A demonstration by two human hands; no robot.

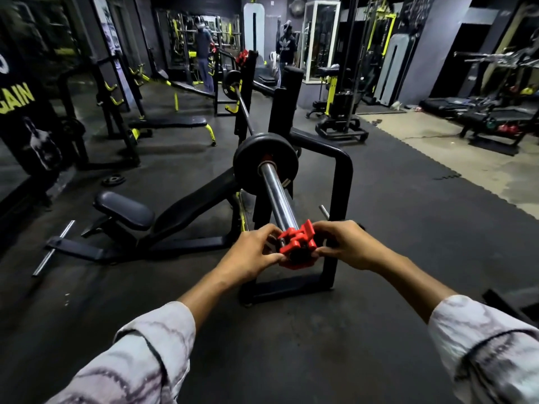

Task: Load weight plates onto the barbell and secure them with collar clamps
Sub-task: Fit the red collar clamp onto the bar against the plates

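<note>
A steel barbell (pixel 275 191) rests on a black bench rack and points toward me. One black weight plate (pixel 265 163) sits on its near sleeve, and another black plate (pixel 230 84) is on the far end. A red collar clamp (pixel 297 243) is on the very tip of the near sleeve, well apart from the near plate. My left hand (pixel 253 252) grips the clamp from the left and my right hand (pixel 341 243) grips it from the right. Whether its lever is locked I cannot tell.
The black rack frame (pixel 341 199) stands right of the sleeve, an incline bench (pixel 125 211) to its left. A small plate (pixel 113 179) and a loose bar (pixel 52 249) lie on the floor at left. Two people (pixel 287 51) stand far back among machines.
</note>
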